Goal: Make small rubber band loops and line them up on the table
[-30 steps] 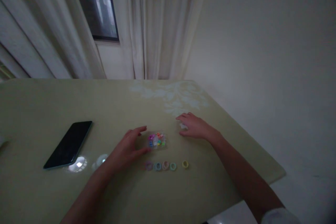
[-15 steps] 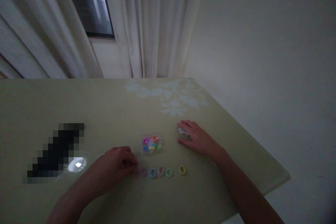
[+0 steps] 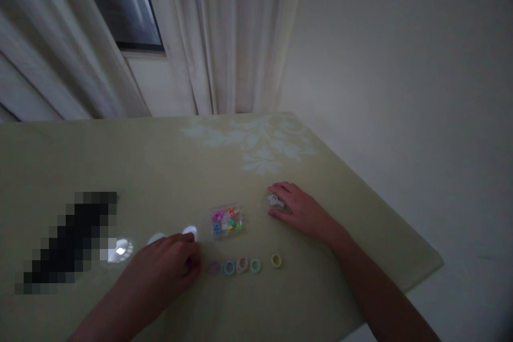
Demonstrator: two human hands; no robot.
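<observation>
My left hand [image 3: 176, 263] is low over the table, its fingers curled together in a pinch; whatever is between them is hidden. Just right of it, a row of small pastel hair ties starts with a faint purple one [image 3: 214, 267], then a blue one [image 3: 228, 267], a pink one [image 3: 242, 264] and a green one [image 3: 255, 265]. A yellow hair tie [image 3: 276, 261] lies apart at the row's right end. My right hand [image 3: 296, 207] rests on the table, thumb and fingers spread around a small white piece [image 3: 276, 201] that looks set in something clear.
Between my hands sits a clear compartment box [image 3: 226, 221] of tiny colourful pieces. Pale round shapes [image 3: 189, 232] show behind my left hand. A dark blurred-out object [image 3: 68, 240] lies at left. The table [image 3: 140, 160] meets a wall on the right; curtains hang behind.
My left hand has drawn left, away from the row, and its fingers have curled in. The row's left end now shows only the purple tie. My right hand is nearly still; the view has shifted slightly.
</observation>
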